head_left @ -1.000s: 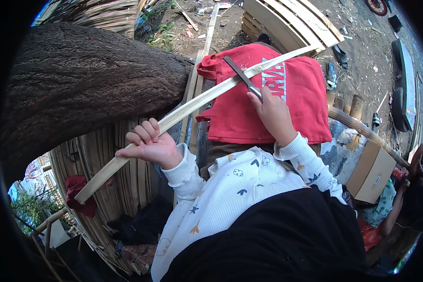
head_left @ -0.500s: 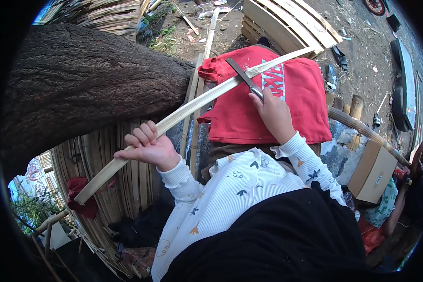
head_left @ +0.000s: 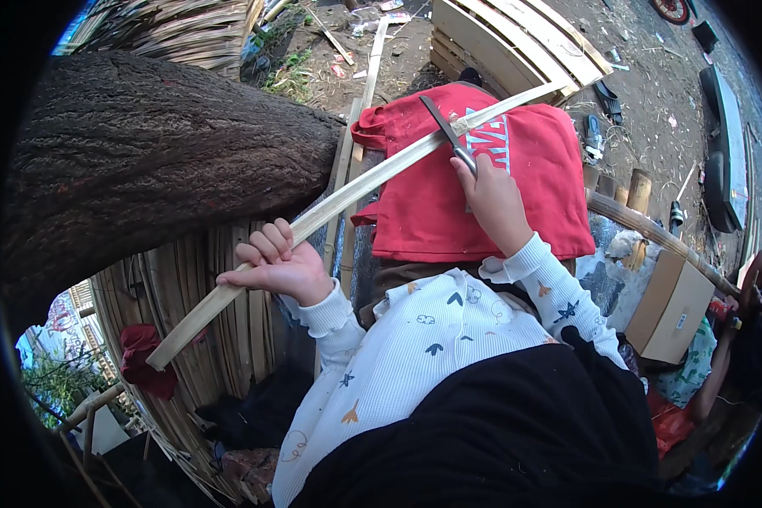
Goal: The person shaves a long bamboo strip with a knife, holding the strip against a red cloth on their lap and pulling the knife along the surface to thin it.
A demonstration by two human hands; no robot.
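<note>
A long, pale strip of bamboo (head_left: 372, 179) slants across my lap from lower left to upper right. My left hand (head_left: 281, 264) is closed round its lower part, thumb along the strip. In my right hand (head_left: 493, 199) is a knife (head_left: 441, 121), gripped by its handle. Its dark blade crosses the strip and touches it where the surface looks rough. Under the strip, a red cloth bag (head_left: 516, 203) with a printed front lies over my legs.
A thick tree trunk (head_left: 169, 144) fills the left side. Wooden slats (head_left: 525, 38) stand at the back, with sandals (head_left: 599, 127) on the dirt beside them. At right are a bamboo pole (head_left: 652, 235) and a cardboard box (head_left: 674, 306). Split bamboo (head_left: 220, 322) stands at lower left.
The bamboo strip has shifted slightly, its lower end moving right and up with my left hand. The knife remains across it, its blade tip a little farther right and up.
</note>
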